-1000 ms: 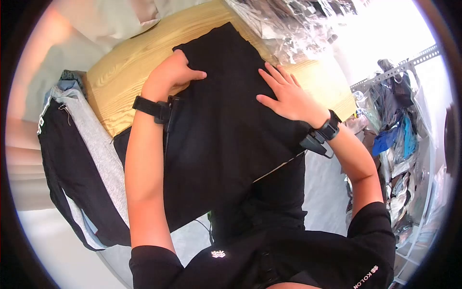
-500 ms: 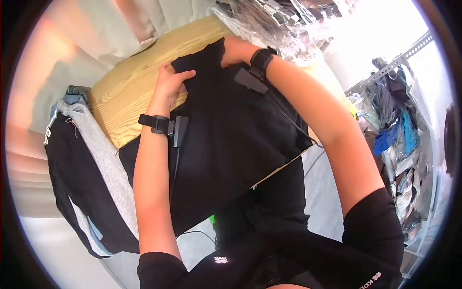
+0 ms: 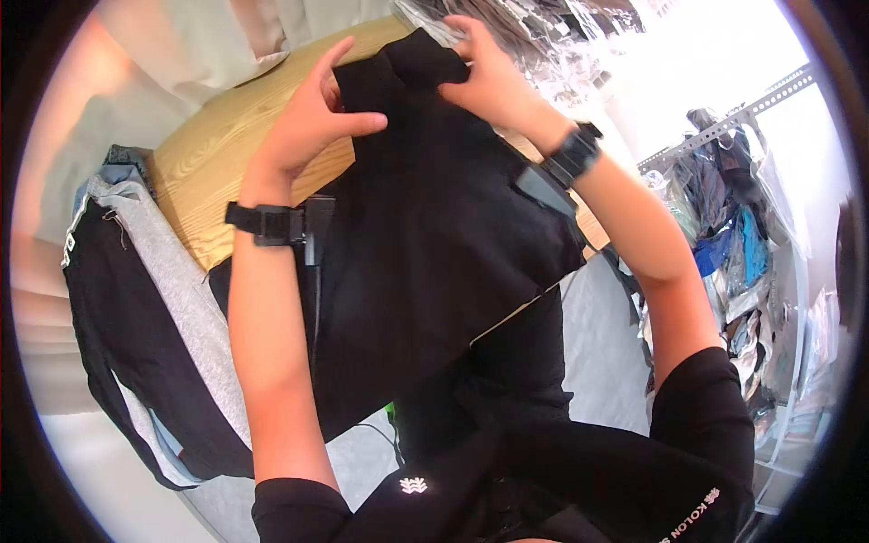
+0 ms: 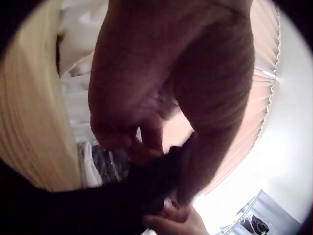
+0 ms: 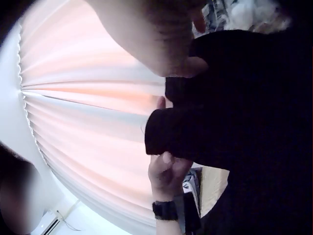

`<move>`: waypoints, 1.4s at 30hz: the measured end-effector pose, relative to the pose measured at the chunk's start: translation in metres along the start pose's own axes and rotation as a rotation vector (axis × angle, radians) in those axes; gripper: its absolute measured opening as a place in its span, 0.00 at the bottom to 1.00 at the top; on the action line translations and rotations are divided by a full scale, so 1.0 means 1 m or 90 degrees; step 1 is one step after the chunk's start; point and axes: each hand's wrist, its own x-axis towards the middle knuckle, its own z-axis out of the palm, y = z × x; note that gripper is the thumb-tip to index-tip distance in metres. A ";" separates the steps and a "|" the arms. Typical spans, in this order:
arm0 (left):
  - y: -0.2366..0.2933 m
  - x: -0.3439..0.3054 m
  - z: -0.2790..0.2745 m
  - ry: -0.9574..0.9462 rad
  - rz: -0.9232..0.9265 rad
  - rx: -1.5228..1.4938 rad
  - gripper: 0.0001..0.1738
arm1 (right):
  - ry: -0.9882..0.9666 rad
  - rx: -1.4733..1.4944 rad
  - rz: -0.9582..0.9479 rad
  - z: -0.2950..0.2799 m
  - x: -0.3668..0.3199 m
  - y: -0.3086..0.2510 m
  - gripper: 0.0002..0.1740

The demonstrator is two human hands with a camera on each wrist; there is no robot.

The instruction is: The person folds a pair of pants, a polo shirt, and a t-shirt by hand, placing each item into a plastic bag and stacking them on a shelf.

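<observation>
A large black garment (image 3: 416, 217) is spread over the wooden table, its far end raised into a curled edge. At that end's left side my left hand (image 3: 312, 127) holds the cloth, thumb across the front and fingers behind. My right hand (image 3: 502, 86) holds the right side of the same end, with its thumb on the near face. In the right wrist view the raised end forms two rounded folds, with the left hand (image 5: 168, 174) at the lower one. Dark cloth (image 4: 161, 176) lies between thumb and fingers in the left wrist view.
Grey and black clothes (image 3: 154, 335) hang over the table's left edge. Pale wood of the tabletop (image 3: 217, 154) shows left of the garment. Plastic-wrapped items (image 3: 561, 54) lie beyond the far edge; a rack of bagged clothes (image 3: 724, 217) stands at the right. A curtain (image 3: 181, 63) hangs behind.
The right hand went from lying flat on the garment's right side to its far end, then out to the right with the edge. That end has widened and lifted; the left hand stays at its left.
</observation>
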 end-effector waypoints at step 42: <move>0.066 -0.216 0.078 -0.069 -0.283 0.675 0.35 | -0.086 -0.120 0.175 -0.037 -0.142 0.040 0.41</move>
